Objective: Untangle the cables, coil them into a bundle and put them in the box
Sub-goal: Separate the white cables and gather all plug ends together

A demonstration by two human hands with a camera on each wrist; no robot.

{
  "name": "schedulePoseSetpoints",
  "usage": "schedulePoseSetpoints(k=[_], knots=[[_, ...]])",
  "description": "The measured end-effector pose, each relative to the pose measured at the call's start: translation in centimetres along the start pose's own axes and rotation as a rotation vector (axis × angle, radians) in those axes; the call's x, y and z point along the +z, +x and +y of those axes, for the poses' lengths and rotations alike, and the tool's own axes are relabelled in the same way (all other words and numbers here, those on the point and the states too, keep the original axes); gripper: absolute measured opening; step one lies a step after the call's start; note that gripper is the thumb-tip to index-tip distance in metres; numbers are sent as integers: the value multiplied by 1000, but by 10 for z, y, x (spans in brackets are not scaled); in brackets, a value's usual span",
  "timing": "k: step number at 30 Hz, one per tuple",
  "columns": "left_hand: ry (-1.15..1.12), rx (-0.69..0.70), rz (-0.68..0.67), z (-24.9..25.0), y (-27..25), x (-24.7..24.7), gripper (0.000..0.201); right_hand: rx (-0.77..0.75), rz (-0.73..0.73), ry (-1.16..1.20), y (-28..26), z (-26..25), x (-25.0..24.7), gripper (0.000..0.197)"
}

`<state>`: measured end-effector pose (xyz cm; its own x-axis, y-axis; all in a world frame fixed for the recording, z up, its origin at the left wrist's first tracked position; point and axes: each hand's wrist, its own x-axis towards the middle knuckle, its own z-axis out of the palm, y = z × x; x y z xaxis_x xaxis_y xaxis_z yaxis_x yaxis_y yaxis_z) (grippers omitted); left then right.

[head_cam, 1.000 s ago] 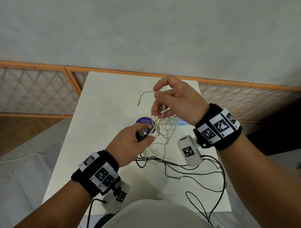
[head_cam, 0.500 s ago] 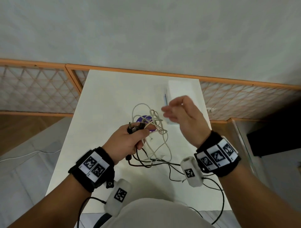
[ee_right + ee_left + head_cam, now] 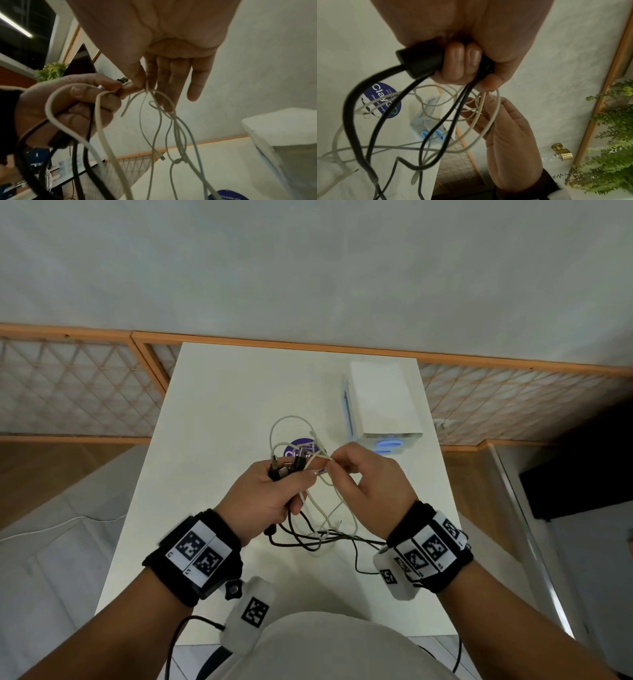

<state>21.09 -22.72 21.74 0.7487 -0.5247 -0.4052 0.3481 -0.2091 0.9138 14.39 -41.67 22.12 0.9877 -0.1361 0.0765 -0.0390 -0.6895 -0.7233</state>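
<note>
White cables (image 3: 310, 460) dangle downward, plug ends up in left hand's (image 3: 265, 498) grip; right hand (image 3: 370, 491) pinches one strand.

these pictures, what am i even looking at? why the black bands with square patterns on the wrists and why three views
There is no machine here, only a person working with bare hands. The black bands hold printed square markers and a small camera on each wrist. The big picture comes from a camera on the head, looking down. The other two come from the wrist cameras, looking along each hand, so the palms fill the top.

On the white table stands a white box, with a round purple sticker nearer the person.

The left hand grips a bunch of black cables by their plug ends. The right hand pinches a thin white cable between thumb and finger, beside the left hand. The cables' loose loops hang tangled down to the table.
</note>
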Motion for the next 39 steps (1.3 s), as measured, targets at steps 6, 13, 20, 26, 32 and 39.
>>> schedulePoseSetpoints(k=[6,13,20,26,32,39], knots=[[-26,-22,19,-6,-3,-1,29,-39,87,-61,2,5,0,21],[-240,-151,287,-31,15,-34,24,216,355,413,22,37,-28,21],[-129,-122,333,-45,18,-55,19,206,341,281,31,43,-69,13],[6,-42,313,-36,10,-45,19,-89,593,49,35,3,-105,13],[83,31,260,-19,0,-32,16,-7,239,-230,52,17,-80,16],[123,81,225,-9,-9,-21,16,-110,132,-294,65,10,-78,10]])
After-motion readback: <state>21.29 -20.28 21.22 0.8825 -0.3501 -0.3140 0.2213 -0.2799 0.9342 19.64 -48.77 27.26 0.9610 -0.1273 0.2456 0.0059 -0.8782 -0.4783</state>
